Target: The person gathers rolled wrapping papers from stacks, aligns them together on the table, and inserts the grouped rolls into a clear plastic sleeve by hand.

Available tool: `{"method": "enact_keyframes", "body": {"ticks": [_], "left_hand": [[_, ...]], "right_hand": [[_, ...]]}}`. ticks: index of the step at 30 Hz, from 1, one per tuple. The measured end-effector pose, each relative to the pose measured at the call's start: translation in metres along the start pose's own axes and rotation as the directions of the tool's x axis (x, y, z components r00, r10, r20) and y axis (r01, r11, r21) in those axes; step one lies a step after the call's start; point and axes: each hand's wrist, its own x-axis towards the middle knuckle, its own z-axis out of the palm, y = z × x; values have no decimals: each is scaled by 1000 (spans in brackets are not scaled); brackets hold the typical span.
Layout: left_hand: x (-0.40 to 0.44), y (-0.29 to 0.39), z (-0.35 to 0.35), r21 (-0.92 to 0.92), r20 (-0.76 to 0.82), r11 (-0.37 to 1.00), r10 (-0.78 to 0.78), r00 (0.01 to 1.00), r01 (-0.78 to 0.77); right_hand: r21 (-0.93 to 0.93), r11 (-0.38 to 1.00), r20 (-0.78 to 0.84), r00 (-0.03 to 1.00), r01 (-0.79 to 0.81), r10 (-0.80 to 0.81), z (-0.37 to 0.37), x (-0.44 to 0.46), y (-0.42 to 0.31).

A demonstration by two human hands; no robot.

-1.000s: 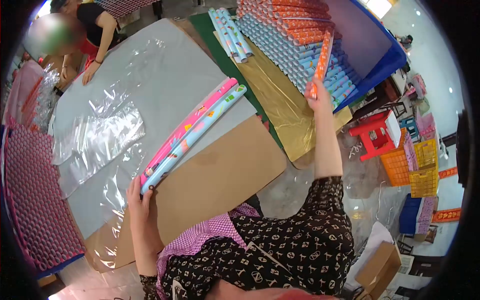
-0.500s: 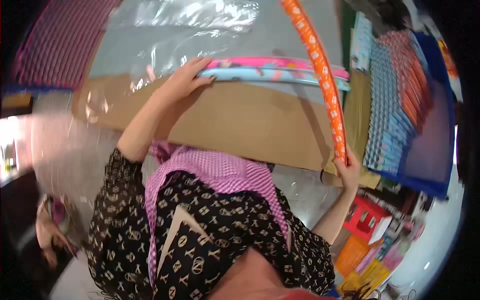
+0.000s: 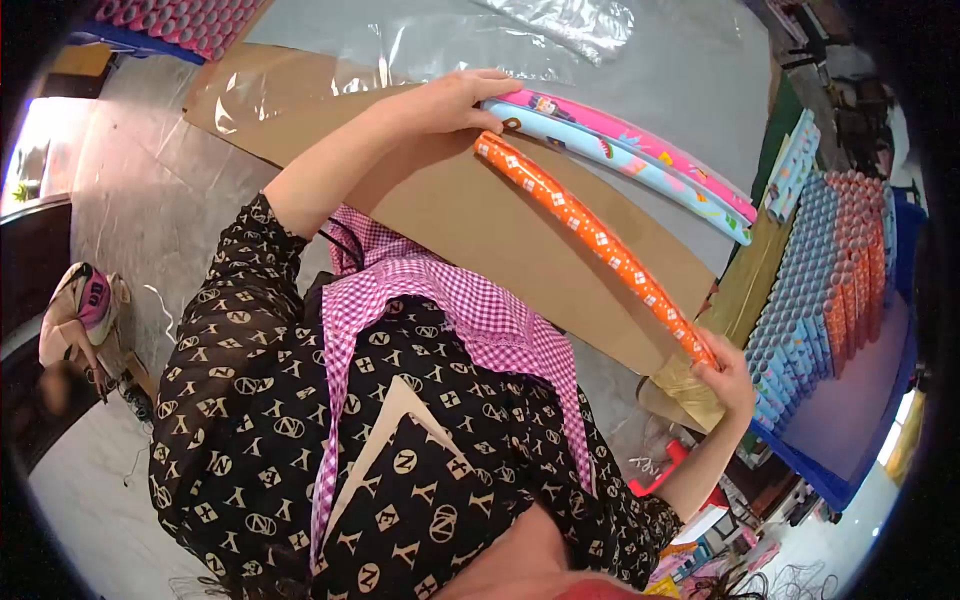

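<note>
My right hand (image 3: 725, 372) is closed around the near end of an orange gift-wrap roll (image 3: 600, 240) printed with small white motifs. This roll slants up to the left over the cardboard. Its far end is just below my left hand (image 3: 465, 103), whose thumb and fingers span the left ends of two other rolls. One is a pink gift-wrap roll (image 3: 640, 145), the other a light blue gift-wrap roll (image 3: 625, 163) with coloured pictures. These two lie side by side, touching, on the table.
Brown cardboard (image 3: 560, 270) lies along the table's near edge. Clear plastic film (image 3: 570, 25) is spread beyond it. At the right, a blue crate (image 3: 850, 440) borders stacked blue and orange rolls (image 3: 820, 290). Pink rolls (image 3: 190, 25) are stacked at upper left. Another person (image 3: 80, 330) is at lower left.
The orange roll has swung down from steeply upright to a slant, its far end now near my left hand. My left hand stays at the ends of the other two rolls. The view has shifted.
</note>
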Motion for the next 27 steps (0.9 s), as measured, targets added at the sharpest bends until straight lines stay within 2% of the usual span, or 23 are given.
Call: {"method": "enact_keyframes", "body": {"ticks": [2,4,6,8,10,12,14,16,19,23,25,26,27], "left_hand": [[0,-6,3,35,-26,999,27,999,-26],[2,-4,0,24,9,1000,-4,1000,4],[3,-2,-2,15,43,999,-36,998,35],[3,-1,-3,36,55,999,-19,998,17],[3,2,-5,33,61,999,-35,998,33],[3,3,-5,28,66,999,-47,997,45],[3,2,-5,18,59,999,-34,998,33],[2,2,-5,14,59,999,-37,998,37],[2,2,-6,23,59,999,-39,997,37],[3,4,-8,-5,81,999,-50,995,51],[2,1,-8,12,79,999,-31,996,30],[2,-1,-7,29,75,1000,-9,997,7],[2,-2,-7,29,77,1000,-11,997,9]], "right_hand": [[34,999,-28,999,-18,19,-5,13,14],[220,974,-110,990,-63,89,-8,28,15],[245,969,-116,991,-41,71,-17,42,19],[-40,996,-160,983,83,-88,-25,57,25],[-39,999,-116,993,31,-36,-32,69,32],[85,996,-148,989,33,-21,-33,81,46],[79,995,-189,981,61,-46,-33,86,47],[-27,998,-323,944,63,-68,-34,93,58],[-92,993,-367,924,76,-105,-37,99,67],[-48,997,-378,923,66,-79,-34,107,76],[-157,985,-375,919,64,-120,-32,110,74],[-155,986,-374,920,64,-119,-32,112,73],[-187,976,-361,917,110,-172,-34,115,71]]}}
